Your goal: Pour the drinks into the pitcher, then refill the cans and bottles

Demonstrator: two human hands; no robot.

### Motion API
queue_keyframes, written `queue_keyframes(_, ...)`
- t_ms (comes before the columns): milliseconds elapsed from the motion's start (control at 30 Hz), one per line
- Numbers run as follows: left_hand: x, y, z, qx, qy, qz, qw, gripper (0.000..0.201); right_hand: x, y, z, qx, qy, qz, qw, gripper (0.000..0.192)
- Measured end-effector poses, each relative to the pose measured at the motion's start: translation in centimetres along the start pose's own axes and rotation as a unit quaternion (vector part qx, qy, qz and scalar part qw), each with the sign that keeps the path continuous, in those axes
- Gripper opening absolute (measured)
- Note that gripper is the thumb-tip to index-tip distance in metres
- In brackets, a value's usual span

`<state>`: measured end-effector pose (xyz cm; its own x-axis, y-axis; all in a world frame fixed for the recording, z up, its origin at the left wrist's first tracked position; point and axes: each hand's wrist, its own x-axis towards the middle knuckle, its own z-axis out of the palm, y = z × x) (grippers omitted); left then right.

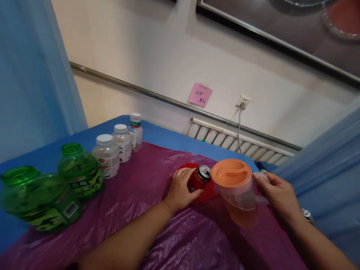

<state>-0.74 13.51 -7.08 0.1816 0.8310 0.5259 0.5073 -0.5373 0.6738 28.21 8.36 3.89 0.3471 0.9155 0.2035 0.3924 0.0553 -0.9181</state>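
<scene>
My left hand [180, 191] is wrapped around a red drink can [197, 179] with a silver top and its tab showing. The can leans a little over a red scalloped mat [204, 194]. In my right hand [278, 189] is the handle of a clear plastic pitcher [239, 200] with an orange lid [233, 172]. Brownish liquid lies in the lower part of the pitcher. It is just to the right of the can, its lid close to the can's top. Whether the pitcher's base touches the table cannot be made out.
Two green plastic jars [42, 202] without lids stand at the left. Beyond them, several clear bottles with white caps [105, 155] form a row. Shiny purple plastic [135, 183] covers the blue table [165, 133]. Behind are a radiator [219, 138] and a socket with a cord [242, 102].
</scene>
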Motion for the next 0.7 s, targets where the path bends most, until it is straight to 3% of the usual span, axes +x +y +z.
queue_keyframes(333, -0.04, 0.37, -0.18, -0.005, -0.003, 0.008, 1.0, 0.07, 0.03, -0.47, -0.72, -0.107, 0.015, -0.053, 0.993, 0.049)
queue_keyframes(700, -0.1, 0.22, -0.11, -0.01, -0.01, 0.001, 1.0, 0.07, 0.34, -0.11, -0.91, -0.152, 0.024, -0.089, 0.984, 0.052)
